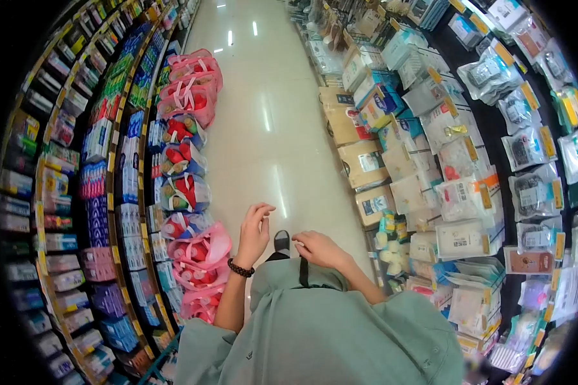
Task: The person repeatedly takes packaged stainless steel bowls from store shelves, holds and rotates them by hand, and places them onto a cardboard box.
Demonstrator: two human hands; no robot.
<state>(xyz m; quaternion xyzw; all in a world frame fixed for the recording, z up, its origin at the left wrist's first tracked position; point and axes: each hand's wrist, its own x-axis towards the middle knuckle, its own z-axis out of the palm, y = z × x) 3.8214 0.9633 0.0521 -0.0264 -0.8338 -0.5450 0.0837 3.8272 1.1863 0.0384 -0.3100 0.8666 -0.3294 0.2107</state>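
Note:
My left hand (255, 230) is raised in front of my body, its fingers loosely bent and apart, with nothing in them. A dark beaded bracelet (241, 268) circles that wrist. My right hand (318, 249) is held across my front, fingers loosely curved toward the left and holding nothing visible. Just below it a black strap (304, 273) hangs over my green shirt (327, 327). Pink bags (202, 247) with red items inside stand nearest to my left hand, apart from it. One dark shoe (282, 240) shows between my hands on the floor.
A shiny tiled aisle (257, 128) runs ahead between two shelves. Boxed goods (131, 160) fill the left shelf, with a row of bags (185, 160) along its foot. Packaged items hang on the right rack (459, 186), above brown cartons (364, 163) at its base.

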